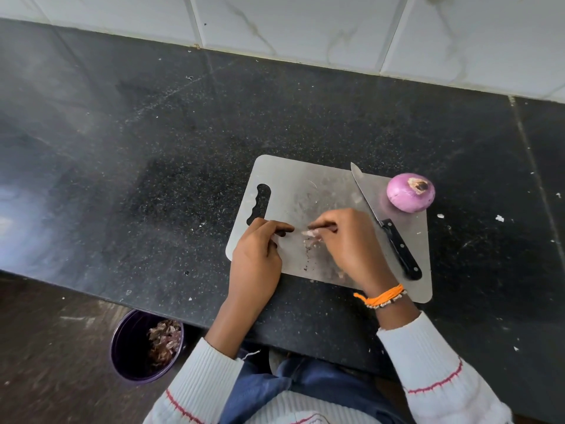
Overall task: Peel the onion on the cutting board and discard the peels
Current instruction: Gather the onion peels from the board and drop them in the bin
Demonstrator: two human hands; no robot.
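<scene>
A peeled purple onion point(410, 192) sits at the far right corner of the grey cutting board point(305, 185). Small peel scraps point(310, 240) lie on the board's near middle. My right hand point(345, 243) rests over them, its fingertips pinching a pale scrap. My left hand point(260, 255) lies at the board's left edge with fingers curled and the index finger stretched toward the scraps; whether it holds anything is unclear. Both hands are well left of the onion.
A black-handled knife point(388, 228) lies on the board between my right hand and the onion. On the floor below the counter edge stands a dark purple bin point(122, 347) holding onion peels. The black granite counter point(153, 148) meets a tiled wall behind.
</scene>
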